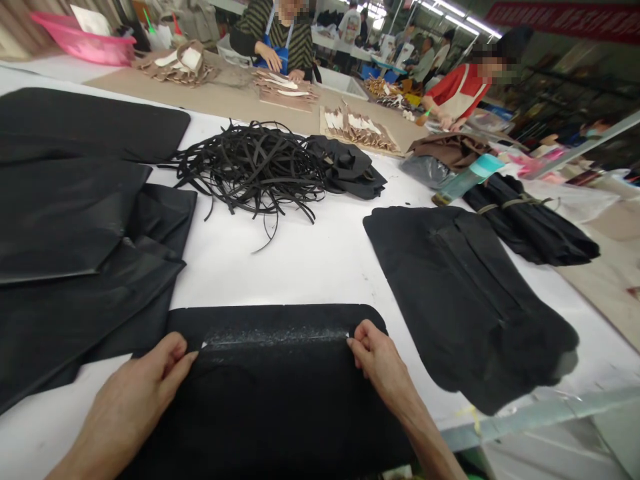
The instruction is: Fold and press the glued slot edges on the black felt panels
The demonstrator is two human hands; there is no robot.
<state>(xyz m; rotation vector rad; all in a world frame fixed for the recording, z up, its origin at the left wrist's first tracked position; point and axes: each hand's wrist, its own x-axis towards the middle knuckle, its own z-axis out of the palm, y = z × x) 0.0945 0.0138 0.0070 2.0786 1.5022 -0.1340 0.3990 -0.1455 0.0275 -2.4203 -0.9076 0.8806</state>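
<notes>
A black leather-like panel with rounded top corners lies in front of me, its lower part reaching over the table's near edge. Across its upper part runs a slit-like line with a shiny, whitish smear, and a small white spot shows at each end. My left hand is closed, thumb and fingers pinching the panel by the left end of that line. At the right end, my right hand pinches the panel in the same way.
Black sheets are piled at left. Tangled black strips lie mid-table beside folded black pieces. More black panels, a bottle and a tied black bundle are at right. Two co-workers sit across the table; a pink basin stands far left.
</notes>
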